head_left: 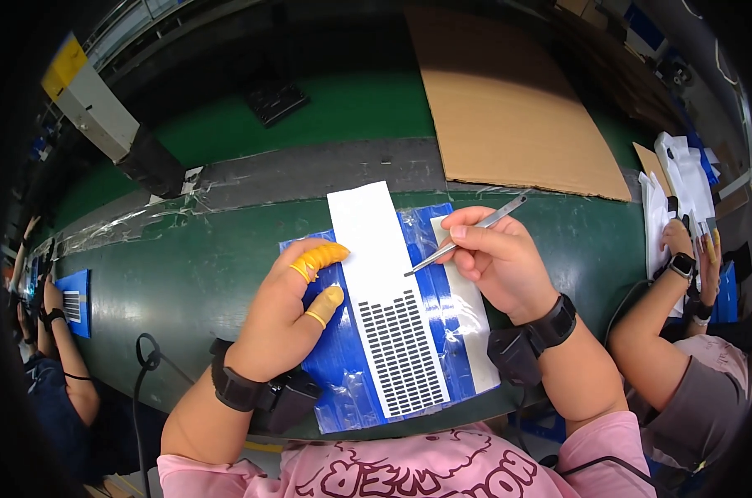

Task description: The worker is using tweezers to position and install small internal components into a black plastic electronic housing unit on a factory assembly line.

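Has the long, matte white paper strip (pixel 367 228) central on crinkled, glossy blue plastic (pixel 334 357), with rows of flat black rectangles (pixel 399 357) toward six o'clock. Clamps the grip of the right hand (pixel 509 264) on slim silver metal tweezers (pixel 505 211) at two o'clock; rests the left hand (pixel 278 311), grip apart in yellow rubber finger covers (pixel 318 259), at the strip's nine-o'clock edge. Leaves moving room over smooth green counter (pixel 201 274) toward ten o'clock, with straight-edged brown cardboard (pixel 509 108) at one o'clock.

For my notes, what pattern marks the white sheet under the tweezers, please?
The white sheet carries rows of black rectangles lower down, clearest in the head view.
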A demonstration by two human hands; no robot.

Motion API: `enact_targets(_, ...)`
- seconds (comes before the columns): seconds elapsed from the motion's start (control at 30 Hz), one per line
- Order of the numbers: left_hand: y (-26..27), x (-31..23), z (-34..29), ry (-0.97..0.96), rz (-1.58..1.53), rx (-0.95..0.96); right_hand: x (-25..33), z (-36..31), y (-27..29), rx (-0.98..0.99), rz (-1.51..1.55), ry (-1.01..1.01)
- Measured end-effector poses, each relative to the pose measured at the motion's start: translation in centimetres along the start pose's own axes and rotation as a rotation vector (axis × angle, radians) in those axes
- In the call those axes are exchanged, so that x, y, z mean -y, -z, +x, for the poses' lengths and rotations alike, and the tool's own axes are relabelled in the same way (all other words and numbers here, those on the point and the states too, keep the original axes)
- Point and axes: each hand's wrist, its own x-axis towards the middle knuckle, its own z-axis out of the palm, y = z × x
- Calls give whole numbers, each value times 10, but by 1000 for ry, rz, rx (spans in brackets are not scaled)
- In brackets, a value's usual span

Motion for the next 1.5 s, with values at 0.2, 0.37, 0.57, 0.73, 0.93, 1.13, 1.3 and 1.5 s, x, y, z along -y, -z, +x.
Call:
enact_targets(0.2,2,-3,1,-52,87,45,0,0,0,-3,13,-3)
enact_targets(0.37,3,-2,1,-76,134,28,0,0,-1,1,2,1)
enact_targets(0.57,-4,10,-3,143,-510,-226,-2,1,0,7,9,0)
enact_targets(0.73,5,11,0,256,-813,-266,-2,0,-1,1,0,-2)
enact_targets(0.93,8,11,1,297,-970,-266,-2,0,0,1,1,-6)
enact_targets(1.13,10,17,-1,304,-1030,-266,-5,2,-3,5,-10,-6)
enact_targets(1.3,8,11,2,296,-1026,-254,-2,0,1,3,2,3)
enact_targets(1.5,9,14,1,299,-1028,-252,-3,0,0,1,-1,1)
